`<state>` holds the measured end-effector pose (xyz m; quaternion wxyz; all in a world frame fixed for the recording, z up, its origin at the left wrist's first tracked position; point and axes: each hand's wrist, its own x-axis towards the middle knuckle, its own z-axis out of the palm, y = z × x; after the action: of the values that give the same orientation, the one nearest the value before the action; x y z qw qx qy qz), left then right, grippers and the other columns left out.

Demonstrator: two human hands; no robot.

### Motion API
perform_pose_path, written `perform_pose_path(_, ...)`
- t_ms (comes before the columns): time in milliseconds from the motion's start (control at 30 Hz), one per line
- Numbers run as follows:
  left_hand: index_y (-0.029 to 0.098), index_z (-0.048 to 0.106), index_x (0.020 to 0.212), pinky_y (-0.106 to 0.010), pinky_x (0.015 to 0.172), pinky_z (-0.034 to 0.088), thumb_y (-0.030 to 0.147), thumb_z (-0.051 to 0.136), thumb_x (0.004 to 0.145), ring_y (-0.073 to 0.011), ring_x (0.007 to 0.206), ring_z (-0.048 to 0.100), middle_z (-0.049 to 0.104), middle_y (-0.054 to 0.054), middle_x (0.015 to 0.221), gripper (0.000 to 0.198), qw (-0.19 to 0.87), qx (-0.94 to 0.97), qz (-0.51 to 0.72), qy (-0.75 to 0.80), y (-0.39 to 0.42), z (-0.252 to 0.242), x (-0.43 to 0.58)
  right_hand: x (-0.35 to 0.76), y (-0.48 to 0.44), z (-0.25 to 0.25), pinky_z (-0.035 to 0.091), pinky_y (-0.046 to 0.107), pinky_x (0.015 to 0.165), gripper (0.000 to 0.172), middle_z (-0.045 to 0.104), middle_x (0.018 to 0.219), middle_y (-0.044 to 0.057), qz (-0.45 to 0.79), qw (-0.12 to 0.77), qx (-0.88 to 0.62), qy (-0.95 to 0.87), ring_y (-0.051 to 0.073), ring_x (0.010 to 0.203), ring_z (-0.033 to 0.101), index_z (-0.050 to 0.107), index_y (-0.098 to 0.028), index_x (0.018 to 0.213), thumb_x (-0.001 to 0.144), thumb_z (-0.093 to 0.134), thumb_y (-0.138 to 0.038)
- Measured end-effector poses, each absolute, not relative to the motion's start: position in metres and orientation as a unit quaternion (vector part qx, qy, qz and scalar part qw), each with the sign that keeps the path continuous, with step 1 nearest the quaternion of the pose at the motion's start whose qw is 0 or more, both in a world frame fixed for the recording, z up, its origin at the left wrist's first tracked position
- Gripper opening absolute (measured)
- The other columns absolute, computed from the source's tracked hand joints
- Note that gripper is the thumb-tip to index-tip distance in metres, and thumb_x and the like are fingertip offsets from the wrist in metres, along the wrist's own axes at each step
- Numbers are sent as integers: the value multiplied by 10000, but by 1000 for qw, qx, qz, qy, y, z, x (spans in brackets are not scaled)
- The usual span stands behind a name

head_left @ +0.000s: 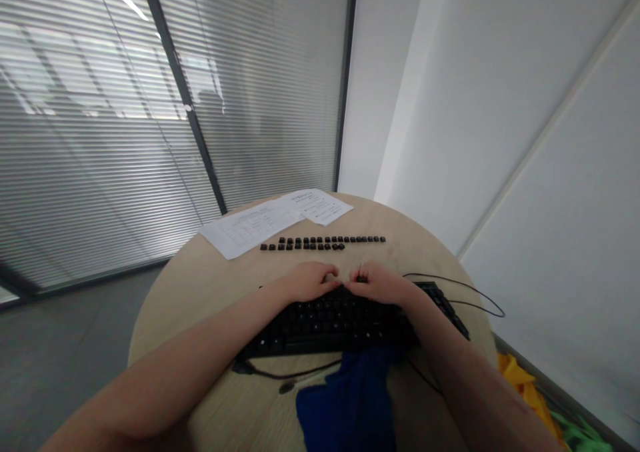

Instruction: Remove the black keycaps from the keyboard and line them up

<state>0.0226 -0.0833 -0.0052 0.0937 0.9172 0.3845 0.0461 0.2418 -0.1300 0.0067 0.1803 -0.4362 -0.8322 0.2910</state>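
Observation:
A black keyboard [320, 325] lies across the near part of the round table, with both forearms over it. My left hand [313, 281] rests at its back edge, fingers bent and a gap showing between thumb and forefinger. Close beside it, my right hand [375, 283] is closed, thumb and fingers drawn together over the same edge. A thin line shows by its fingers, but what they hold is too small to make out. Beyond the hands, several loose black keycaps [320, 240] stand in two rows.
Printed paper sheets [250, 229] lie at the table's back left. In front of the keyboard are a blue cloth [350, 402], a cable [295, 375] and a thin brush-like tool [287, 387]. Another cable [480, 292] loops past the right edge. Yellow cloth [525, 389] lies below right.

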Motion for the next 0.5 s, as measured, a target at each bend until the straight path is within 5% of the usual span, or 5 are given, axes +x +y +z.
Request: perform_pose_path(500, 244, 657, 1199, -328, 765, 476, 542, 433, 945, -249, 903, 671, 743, -69, 982, 451, 103, 915, 46, 387, -83, -5, 23, 247, -120, -16, 301, 227, 492, 373, 478, 500, -39, 334, 289, -485, -754, 91, 486, 390, 621, -164, 611, 867, 579, -433)
